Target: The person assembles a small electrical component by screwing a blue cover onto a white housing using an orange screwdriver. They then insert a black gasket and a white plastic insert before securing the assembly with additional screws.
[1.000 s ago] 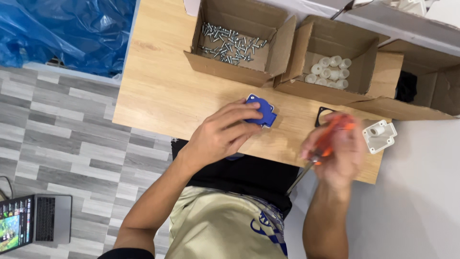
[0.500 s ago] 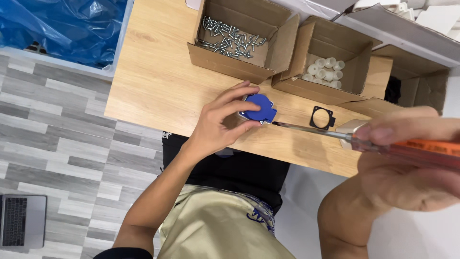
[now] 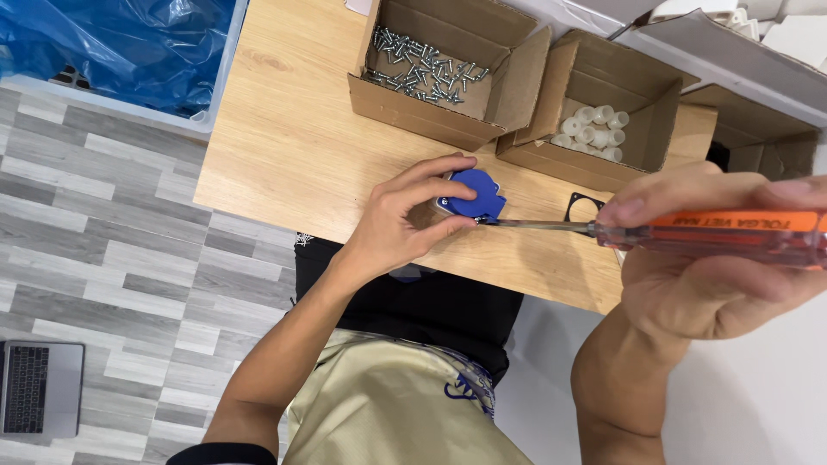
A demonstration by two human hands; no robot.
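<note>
While the blue part (image 3: 472, 195) is pinched on the desk (image 3: 293, 146) by the left hand (image 3: 401, 224), the screwdriver (image 3: 672, 231), clamped in the right hand (image 3: 715, 258), is pressed against its edge.

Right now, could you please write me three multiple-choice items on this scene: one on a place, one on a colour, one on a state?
1. Where do the loose screws lie?
A. In the left cardboard box
B. On the floor
C. On the laptop

2. What colour is the screwdriver handle?
A. Green
B. Orange
C. Black

3. How does the left hand stand to the blue part?
A. Far from it
B. Flat beneath it
C. Gripping it on the table

Answers: 1 A, the metal screws fill that box. 2 B, the handle in the right hand is orange. 3 C, the fingers curl around it.
</note>
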